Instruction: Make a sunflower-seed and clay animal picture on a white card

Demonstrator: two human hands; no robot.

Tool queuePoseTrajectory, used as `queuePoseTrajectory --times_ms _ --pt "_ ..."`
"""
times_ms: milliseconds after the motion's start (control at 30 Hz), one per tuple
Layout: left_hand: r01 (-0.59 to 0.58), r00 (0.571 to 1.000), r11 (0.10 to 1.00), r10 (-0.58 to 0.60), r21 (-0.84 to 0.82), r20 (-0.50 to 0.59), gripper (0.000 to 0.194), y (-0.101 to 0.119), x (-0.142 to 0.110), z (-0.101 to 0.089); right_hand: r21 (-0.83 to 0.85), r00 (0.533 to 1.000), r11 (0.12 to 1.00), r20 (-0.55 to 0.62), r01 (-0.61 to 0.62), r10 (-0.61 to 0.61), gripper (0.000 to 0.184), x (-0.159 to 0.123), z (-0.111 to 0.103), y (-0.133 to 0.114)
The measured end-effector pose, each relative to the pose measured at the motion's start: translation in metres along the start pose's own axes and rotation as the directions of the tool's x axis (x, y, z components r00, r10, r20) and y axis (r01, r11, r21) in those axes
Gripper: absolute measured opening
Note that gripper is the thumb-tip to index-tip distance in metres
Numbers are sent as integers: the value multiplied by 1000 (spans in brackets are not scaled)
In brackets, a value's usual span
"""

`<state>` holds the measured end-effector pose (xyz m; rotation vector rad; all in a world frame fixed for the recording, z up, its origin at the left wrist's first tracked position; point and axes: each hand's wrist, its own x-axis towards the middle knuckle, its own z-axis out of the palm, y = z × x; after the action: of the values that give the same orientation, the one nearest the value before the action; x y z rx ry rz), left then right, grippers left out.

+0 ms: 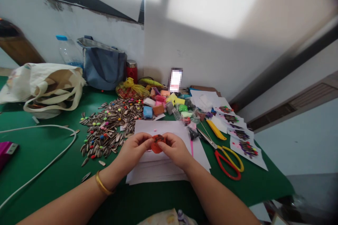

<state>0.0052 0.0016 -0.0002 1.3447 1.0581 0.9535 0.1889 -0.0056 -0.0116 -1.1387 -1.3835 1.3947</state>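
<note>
Head view: both hands, left hand (139, 146) and right hand (173, 147), are pinching the orange piece (157, 144) between them, just above the white paper (163, 168)!

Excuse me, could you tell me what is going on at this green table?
A person's left hand and right hand hold a small orange-red piece between the fingers, above white paper. Striped seeds lie in a heap to the left, colourful packets sit behind, and scissors rest to the right.
</note>
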Motion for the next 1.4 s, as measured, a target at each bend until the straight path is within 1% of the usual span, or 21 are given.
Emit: queuePoseTrajectory --times_ms 67,133,267,367,467,600,667,733,833,933,1067,1167,1233,1300,1400 --pt "4 1000 1000 -4 -27 2 29 0 0 1 37 1000 999 -24 11 -10 24 1 0 1" --pt "-5 1000 1000 5 -6 -2 27 0 0 1 56 1000 998 -26 5 -4 23 1 0 2" --pt "-32 999 997 33 64 -25 20 -1 0 1 -22 1000 1000 14 -13 14 17 2 1 1" --pt "-48 998 998 50 39 -33 22 -1 0 1 -51 1000 999 -9 7 -7 15 0 1 1" --pt "-52 999 998 52 35 -5 23 0 -1 2 -18 999 999 -39 26 -27 17 0 0 2" --pt "-65 998 991 64 121 15 20 1 -1 0 -27 1000 999 -2 30 -30 16 0 0 2" --pt "-68 998 988 64 138 27 20 0 -1 -1 -35 999 999 11 31 -31 17 1 0 2" --pt "-63 997 991 58 118 46 21 -1 -1 -1 -33 999 999 6 42 -42 17 0 0 1" --pt "-57 996 996 51 71 76 27 -3 -1 0 0 998 998 -19 56 -56 18 0 -1 0" --pt "-66 997 994 62 87 55 26 -2 -1 2 8 999 999 -11 44 -43 17 0 0 0" --pt "-65 998 997 64 43 29 25 0 -1 3 -85 999 996 34 14 -11 17 -1 -1 -4" --pt "-68 998 996 68 66 3 24 2 -2 1 -91 997 996 70 15 -9 20 -1 -2 -5" --pt "-76 997 991 76 107 6 21 4 -2 1 -78 998 997 59 14 -9 21 -1 -2 -4" --pt "-84 996 990 82 115 14 19 5 -2 1 -81 1000 997 27 15 -13 22 -1 -3 -1" --pt "-86 996 995 85 44 17 20 4 -3 1 -83 999 996 -27 38 -40 22 -1 -3 3"
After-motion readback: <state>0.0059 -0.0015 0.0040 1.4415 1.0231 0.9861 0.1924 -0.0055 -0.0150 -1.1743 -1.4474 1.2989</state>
